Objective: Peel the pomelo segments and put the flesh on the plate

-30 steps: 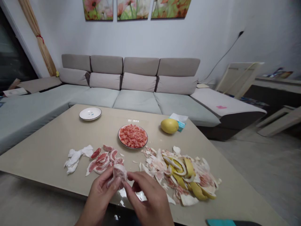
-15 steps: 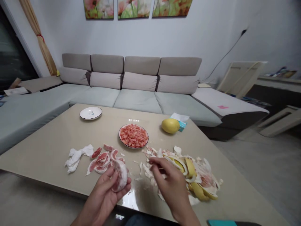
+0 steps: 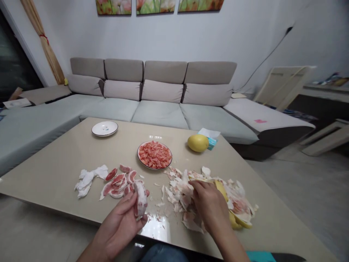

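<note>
My left hand (image 3: 120, 223) grips a pink pomelo segment (image 3: 141, 197) with white membrane, held upright over the near table edge. My right hand (image 3: 209, 206) rests, fingers curled down, on the pile of yellow peel and white pith scraps (image 3: 240, 203) to the right; what its fingers pinch is hidden. Peeled pink segments (image 3: 117, 182) lie just beyond my left hand. A plate of pink pomelo pieces (image 3: 154, 155) stands in the middle of the beige table (image 3: 60, 160).
A crumpled white tissue (image 3: 88, 178) lies left of the segments. An empty white plate (image 3: 104, 128) sits far left, a whole yellow pomelo (image 3: 197, 142) and tissue pack (image 3: 209, 135) far right. A grey sofa (image 3: 160, 105) runs behind the table.
My right hand left the segment and moved right onto the peel pile. My left hand kept the segment and turned it upright.
</note>
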The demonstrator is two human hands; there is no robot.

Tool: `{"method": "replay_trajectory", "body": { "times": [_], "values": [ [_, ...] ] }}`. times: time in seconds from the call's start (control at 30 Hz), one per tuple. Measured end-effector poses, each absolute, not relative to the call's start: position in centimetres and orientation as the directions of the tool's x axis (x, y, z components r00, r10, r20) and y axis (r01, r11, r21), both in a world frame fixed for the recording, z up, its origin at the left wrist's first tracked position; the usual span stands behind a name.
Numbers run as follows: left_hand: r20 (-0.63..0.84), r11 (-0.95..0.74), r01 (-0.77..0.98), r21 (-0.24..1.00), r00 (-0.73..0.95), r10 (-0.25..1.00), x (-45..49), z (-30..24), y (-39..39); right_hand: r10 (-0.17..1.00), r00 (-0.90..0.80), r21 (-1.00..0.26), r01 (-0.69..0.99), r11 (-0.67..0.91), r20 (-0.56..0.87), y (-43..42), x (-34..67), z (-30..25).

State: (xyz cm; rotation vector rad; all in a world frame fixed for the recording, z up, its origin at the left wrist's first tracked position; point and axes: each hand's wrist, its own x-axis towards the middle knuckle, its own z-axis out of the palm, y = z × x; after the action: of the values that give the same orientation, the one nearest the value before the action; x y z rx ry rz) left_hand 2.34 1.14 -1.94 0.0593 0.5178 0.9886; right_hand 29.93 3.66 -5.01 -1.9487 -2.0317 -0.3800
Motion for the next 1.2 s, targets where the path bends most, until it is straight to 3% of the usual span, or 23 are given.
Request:
{"method": "replay_trajectory", "body": {
  "times": [0.23, 0.4, 0.53, 0.6, 0.73, 0.9, 0.97, 1.2],
  "values": [
    [-0.433, 0.555, -0.792, 0.255, 0.42, 0.798, 2.2, -2.0, 1.2, 0.882, 0.014, -0.075, 0.997, 0.024, 0.471, 3.5, 27.5, -4.3],
    [-0.406, 0.521, -0.787, 0.33, 0.38, 0.831, 2.4, -1.8, 1.1, 0.866, -0.06, -0.335, 0.907, 0.255, 0.497, 2.5, 24.9, -3.4],
    [-0.265, 0.436, -0.757, 0.486, 0.348, 0.899, 2.9, -1.2, 0.9, 0.873, -0.083, -0.604, 0.691, 0.398, 0.481, 0.8, 22.2, -0.9],
    [-0.187, 0.365, -0.731, 0.577, 0.317, 0.93, 3.0, -1.0, 0.7, 0.863, -0.092, -0.676, 0.583, 0.45, 0.496, 0.0, 20.8, 0.4],
    [-0.099, 0.251, -0.622, 0.741, 0.269, 0.958, 2.9, -1.2, 0.4, 0.84, -0.121, -0.695, 0.507, 0.51, 0.528, -1.0, 19.0, 1.7],
    [-0.037, 0.104, -0.514, 0.852, 0.14, 0.989, 2.8, -1.4, 0.2, 0.802, -0.145, -0.581, 0.616, 0.531, 0.579, -1.5, 17.8, 1.2],
    [-0.038, 0.109, -0.52, 0.847, 0.145, 0.989, 2.9, -1.3, 0.1, 0.792, -0.127, -0.552, 0.651, 0.521, 0.598, -1.6, 17.4, 1.1],
    [-0.237, 0.362, -0.658, 0.661, 0.274, 0.932, 2.7, -0.7, 0.7, 0.888, 0.028, -0.679, 0.656, 0.33, 0.458, 0.4, 21.3, 0.7]
  ]
}}
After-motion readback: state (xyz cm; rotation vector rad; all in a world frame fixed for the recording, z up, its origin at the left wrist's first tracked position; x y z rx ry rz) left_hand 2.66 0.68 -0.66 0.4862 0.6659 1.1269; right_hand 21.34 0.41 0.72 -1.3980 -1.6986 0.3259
